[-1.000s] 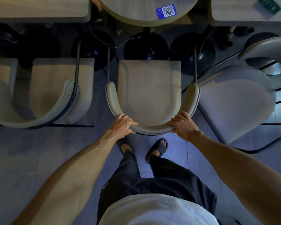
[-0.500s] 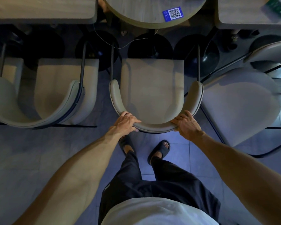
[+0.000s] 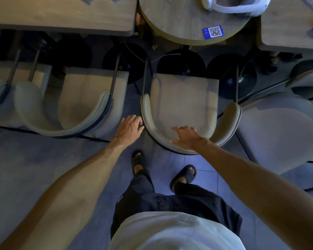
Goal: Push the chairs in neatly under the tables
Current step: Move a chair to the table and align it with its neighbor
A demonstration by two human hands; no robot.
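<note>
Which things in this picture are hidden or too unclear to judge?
- Head view: the printing on the blue QR sticker is too small to read.
- The white object on the round table is cut off by the top edge.
- Whether the right hand touches the middle chair cannot be told; the hand covers the backrest.

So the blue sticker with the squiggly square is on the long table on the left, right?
Not quite. The blue sticker sits near the edge of the round table in the middle, straight ahead of the chair by the person's hands, not on the long table on the left. The head view shows it.
</note>
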